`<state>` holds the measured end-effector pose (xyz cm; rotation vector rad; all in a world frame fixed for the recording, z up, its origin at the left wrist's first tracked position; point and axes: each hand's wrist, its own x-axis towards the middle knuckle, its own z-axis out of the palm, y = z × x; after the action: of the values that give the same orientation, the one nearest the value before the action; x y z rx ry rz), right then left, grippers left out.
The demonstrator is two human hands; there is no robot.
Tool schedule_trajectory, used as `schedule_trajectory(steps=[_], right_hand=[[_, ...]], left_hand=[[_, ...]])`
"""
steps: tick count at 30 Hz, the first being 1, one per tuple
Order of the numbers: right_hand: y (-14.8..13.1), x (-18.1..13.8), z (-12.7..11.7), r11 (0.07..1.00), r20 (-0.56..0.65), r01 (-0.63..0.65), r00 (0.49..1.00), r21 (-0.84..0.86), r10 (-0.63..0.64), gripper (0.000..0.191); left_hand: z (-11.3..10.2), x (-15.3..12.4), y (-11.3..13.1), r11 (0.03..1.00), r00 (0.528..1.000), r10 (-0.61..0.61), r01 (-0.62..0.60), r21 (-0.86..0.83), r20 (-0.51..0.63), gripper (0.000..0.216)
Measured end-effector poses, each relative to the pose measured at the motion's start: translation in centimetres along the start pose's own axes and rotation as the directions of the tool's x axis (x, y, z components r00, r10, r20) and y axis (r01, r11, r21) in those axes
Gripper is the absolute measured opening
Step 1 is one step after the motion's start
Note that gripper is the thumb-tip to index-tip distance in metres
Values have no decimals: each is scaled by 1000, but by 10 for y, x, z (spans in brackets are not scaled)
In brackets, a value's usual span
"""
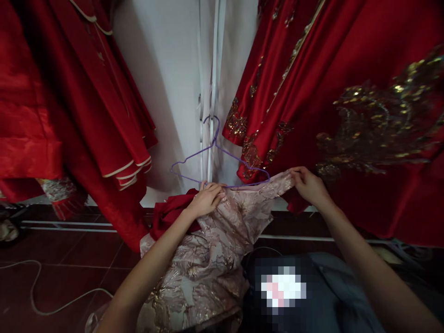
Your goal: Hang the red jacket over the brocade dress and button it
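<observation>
A pale pink floral brocade dress (222, 249) with gold threads hangs down in front of me. My left hand (210, 200) is closed on its upper edge, against the lower bar of a purple hanger (194, 156); whether the fingers also grip the bar is hard to see. With thumb and fingers pinched, my right hand (310, 185) holds the dress's upper corner out to the right. The right end of the hanger lies by that stretched part. A dark red cloth (175, 210) bunches beside my left forearm, partly behind it.
Red garments (100, 92) hang at the left, and red gowns (312, 92) with gold sequins hang at the right. White vertical strips (213, 60) run down the pale wall. A white cable (36, 296) lies on the dark tiled floor (76, 249). Low metal rails (86, 226) cross behind.
</observation>
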<state>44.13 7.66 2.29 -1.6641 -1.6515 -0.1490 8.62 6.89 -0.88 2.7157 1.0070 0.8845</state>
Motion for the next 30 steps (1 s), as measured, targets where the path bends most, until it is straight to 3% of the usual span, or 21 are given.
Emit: schedule_trajectory(steps=[9,13,16,21,24,27,30], right_hand=[[-11,-1,5,987,-77,84,994,138,-74,29],[-51,7,7,981,-70,153,987,123,-145,31],[-92,11,15,955,-105,282,956,94,-272,30],[-123,9,32,954,-157,263,958,146,-240,28],[-119,10,37,953,-141,233,968,193,-208,24],[-114,16,38,950,-158,227,968,215,-195,23],[-111,23,37,945,-156,228,968,236,-195,22]], left_hand=[[1,-1,6,1000,999,-19,19,7,-26,27],[5,5,15,998,999,20,-22,-52,-37,26],[10,13,27,993,997,17,-25,-115,-75,25],[7,16,29,949,981,-102,46,-312,-164,25],[-8,4,3,889,927,-250,106,-445,-279,27],[-29,-18,-40,844,796,-451,232,-484,-404,31],[-41,-44,-83,789,708,-567,320,-525,-420,38]])
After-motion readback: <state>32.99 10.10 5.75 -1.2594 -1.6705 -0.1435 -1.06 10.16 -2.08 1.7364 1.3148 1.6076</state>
